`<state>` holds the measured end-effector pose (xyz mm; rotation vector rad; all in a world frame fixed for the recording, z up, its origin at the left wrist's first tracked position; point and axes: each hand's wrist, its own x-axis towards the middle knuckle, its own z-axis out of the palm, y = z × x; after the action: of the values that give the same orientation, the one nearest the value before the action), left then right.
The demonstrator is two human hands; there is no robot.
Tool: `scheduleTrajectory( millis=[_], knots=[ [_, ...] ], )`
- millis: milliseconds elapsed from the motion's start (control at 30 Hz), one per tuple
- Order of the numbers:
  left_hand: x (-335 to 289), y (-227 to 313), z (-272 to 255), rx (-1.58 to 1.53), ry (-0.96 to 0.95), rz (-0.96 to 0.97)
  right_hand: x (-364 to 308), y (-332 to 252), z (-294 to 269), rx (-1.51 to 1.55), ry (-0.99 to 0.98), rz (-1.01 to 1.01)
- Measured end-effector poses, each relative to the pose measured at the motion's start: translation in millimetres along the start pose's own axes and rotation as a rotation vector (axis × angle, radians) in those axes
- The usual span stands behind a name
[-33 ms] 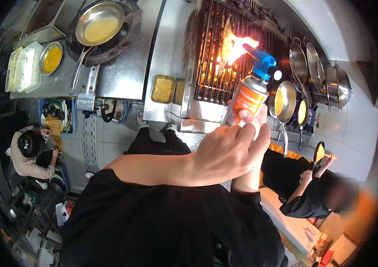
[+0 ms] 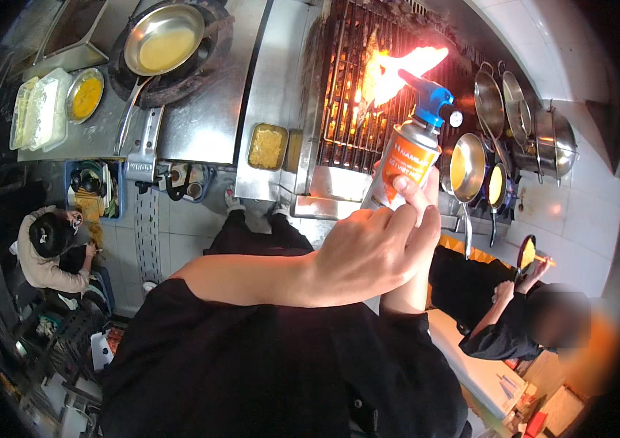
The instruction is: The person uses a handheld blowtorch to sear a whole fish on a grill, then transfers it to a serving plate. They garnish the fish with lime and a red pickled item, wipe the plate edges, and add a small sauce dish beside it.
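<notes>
Torch (image 2: pixel 411 150), blue-headed with orange-and-silver cylindrical can, slants at upper right; my right hand (image 2: pixel 433 193) clasps its lower part; my left hand (image 2: pixel 372 252), I cannot tell

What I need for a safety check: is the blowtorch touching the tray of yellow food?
Apart: the head view shows the grill plainly between the blowtorch and tray.

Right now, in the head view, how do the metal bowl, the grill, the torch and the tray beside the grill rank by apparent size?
Largest to smallest:
1. Grill
2. Torch, enlarged by its nearness to the camera
3. Metal bowl and tray: too alike to rank.
</notes>
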<state>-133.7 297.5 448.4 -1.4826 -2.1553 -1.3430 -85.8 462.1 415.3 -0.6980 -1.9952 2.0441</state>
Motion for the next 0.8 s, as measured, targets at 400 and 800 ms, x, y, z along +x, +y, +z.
scheduleTrajectory(
  millis=[400, 800],
  knots=[
    [6.7, 27.2, 35.3, 0.137, -0.040, -0.015, 72.2, 8.2, -59.3, 0.048, -0.258, -0.096],
    [50.0, 57.3, 85.4, 0.282, -0.012, -0.011, 2.3, 51.9, -119.7, 0.258, -0.337, -0.033]
  ],
)
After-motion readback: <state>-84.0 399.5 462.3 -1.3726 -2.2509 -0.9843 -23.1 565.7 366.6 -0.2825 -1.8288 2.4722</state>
